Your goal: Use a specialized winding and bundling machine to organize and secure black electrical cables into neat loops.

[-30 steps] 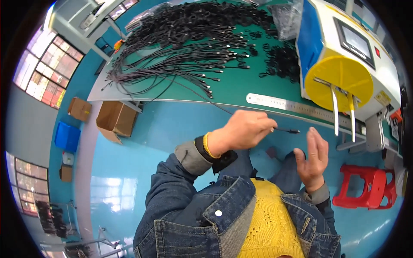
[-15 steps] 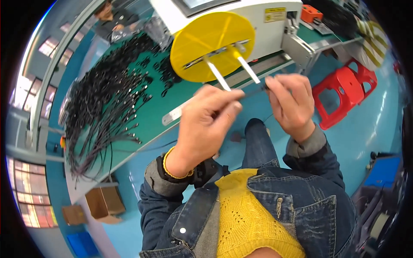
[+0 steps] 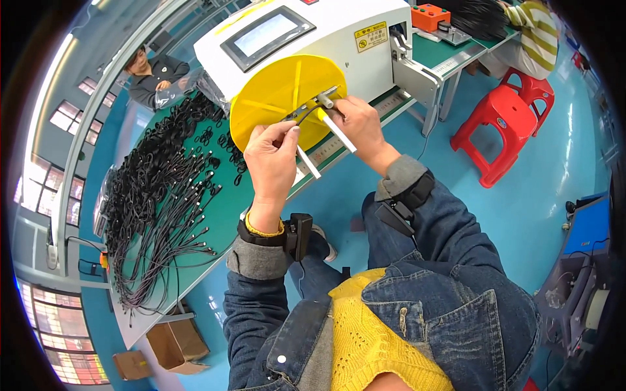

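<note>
In front of the yellow disc (image 3: pixel 261 98) of a white machine, my left hand (image 3: pixel 272 159) pinches a short black cable (image 3: pixel 305 116) between thumb and fingertips. The cable curves from there toward the metal slot across the disc. My right hand (image 3: pixel 360 130) is closed at the cable's other end, against the upper white rod (image 3: pixel 340 135) that sticks out of the disc; its fingertips are partly hidden by the rod. A second white rod (image 3: pixel 308 163) stands just right of my left hand.
Left of the machine (image 3: pixel 352 62), a heap of black cables (image 3: pixel 156 150) covers the green table (image 3: pixel 225 189). A person (image 3: pixel 153 75) sits beyond it. Red stools (image 3: pixel 502 117) stand at right; another person in striped clothing (image 3: pixel 538 32) is behind. A cardboard box (image 3: pixel 176 345) sits below the table.
Both hands have moved forward and up with the cable, from in front of the rods to the disc's face. The view has shifted, showing more of the machine's screen.
</note>
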### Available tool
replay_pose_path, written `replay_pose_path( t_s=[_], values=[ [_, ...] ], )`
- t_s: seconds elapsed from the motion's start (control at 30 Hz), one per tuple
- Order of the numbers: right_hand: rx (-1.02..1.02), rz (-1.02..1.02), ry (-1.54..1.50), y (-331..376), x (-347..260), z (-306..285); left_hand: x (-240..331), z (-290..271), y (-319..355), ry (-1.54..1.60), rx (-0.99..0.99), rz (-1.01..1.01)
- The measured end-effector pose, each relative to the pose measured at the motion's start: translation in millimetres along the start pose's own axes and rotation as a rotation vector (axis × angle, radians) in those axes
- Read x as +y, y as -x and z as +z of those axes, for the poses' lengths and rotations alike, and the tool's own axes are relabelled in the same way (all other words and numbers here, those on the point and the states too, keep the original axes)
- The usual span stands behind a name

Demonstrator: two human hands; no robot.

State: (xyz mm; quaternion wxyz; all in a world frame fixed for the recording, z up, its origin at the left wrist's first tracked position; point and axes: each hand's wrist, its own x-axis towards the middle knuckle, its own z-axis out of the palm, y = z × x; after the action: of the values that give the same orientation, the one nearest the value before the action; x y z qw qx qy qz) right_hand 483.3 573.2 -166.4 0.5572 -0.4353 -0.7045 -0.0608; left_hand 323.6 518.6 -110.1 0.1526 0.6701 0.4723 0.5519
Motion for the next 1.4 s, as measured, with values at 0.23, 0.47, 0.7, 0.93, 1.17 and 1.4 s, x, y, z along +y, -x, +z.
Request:
replay_pose_path(
  t_s=[0.23,0.47,0.7,0.93,1.17,1.4],
  values=[
    [0.033,0.149,-0.134,15,3,-4,-9,-4,4,-0.015,0.053,0.006],
    [-0.171,0.337,-0.197,73,8,-25,-22,-17,24,-0.114,0.127,0.078],
    [-0.359,0.467,-0.278,123,1,-37,-4,-27,30,-0.365,0.147,0.368],
    [-0.461,0.559,-0.305,137,0,-41,1,-24,44,-0.313,0.095,0.329],
    [-0.514,0.631,-0.333,140,9,-40,1,-13,58,-0.243,0.083,0.214],
    [-0.356,0.568,-0.471,87,-7,-56,10,7,51,-0.288,0.081,0.348]
  ],
)
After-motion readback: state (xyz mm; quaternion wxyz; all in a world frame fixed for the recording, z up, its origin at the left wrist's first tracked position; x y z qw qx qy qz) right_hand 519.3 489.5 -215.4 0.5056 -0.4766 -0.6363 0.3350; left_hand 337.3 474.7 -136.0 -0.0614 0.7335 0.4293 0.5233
